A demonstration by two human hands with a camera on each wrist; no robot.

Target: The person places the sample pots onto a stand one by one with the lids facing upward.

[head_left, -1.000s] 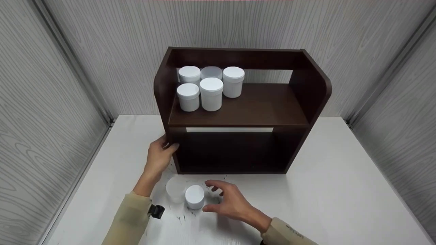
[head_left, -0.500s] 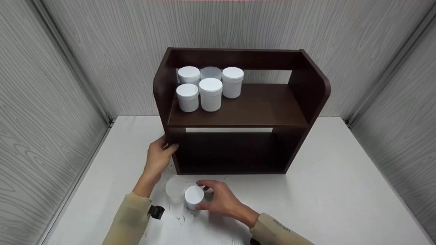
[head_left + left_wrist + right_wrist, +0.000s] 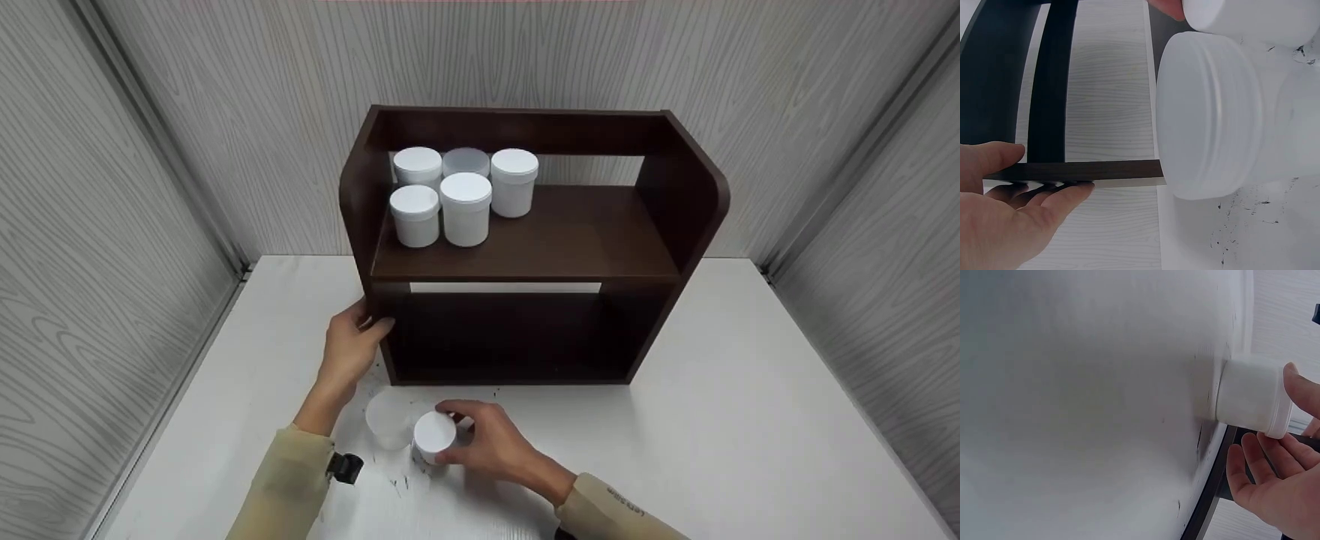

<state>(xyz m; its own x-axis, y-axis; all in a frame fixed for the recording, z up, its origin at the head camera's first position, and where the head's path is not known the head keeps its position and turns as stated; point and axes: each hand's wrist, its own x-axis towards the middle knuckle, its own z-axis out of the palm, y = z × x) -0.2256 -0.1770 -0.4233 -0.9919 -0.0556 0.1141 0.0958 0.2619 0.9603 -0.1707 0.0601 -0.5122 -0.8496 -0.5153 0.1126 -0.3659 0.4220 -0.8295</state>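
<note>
In the head view, my left hand point(image 3: 349, 351) grips the left side panel of a dark brown two-tier shelf point(image 3: 570, 236). The left wrist view has the thumb on one face of that panel point(image 3: 1100, 170) and the fingers on the other. My right hand point(image 3: 495, 444) pinches a white lidded jar point(image 3: 435, 435) near its lid, in front of the shelf. In the right wrist view, this jar point(image 3: 1248, 394) is upright, its base at the table surface, with the thumb across the lid's edge. A translucent lidded jar point(image 3: 388, 421) stands just left of it.
On the shelf's upper tier, at the left, stand several lidded jars, among them a white one point(image 3: 466, 214) in front and a translucent one point(image 3: 466, 160) behind. Dark marks speckle the white table point(image 3: 712, 420). Grey wood-grain walls point(image 3: 247, 82) enclose the back and sides.
My right hand has moved left to the small white jar and taken hold of it. The jar has shifted slightly right, away from the translucent one. The left hand stays on the panel.
</note>
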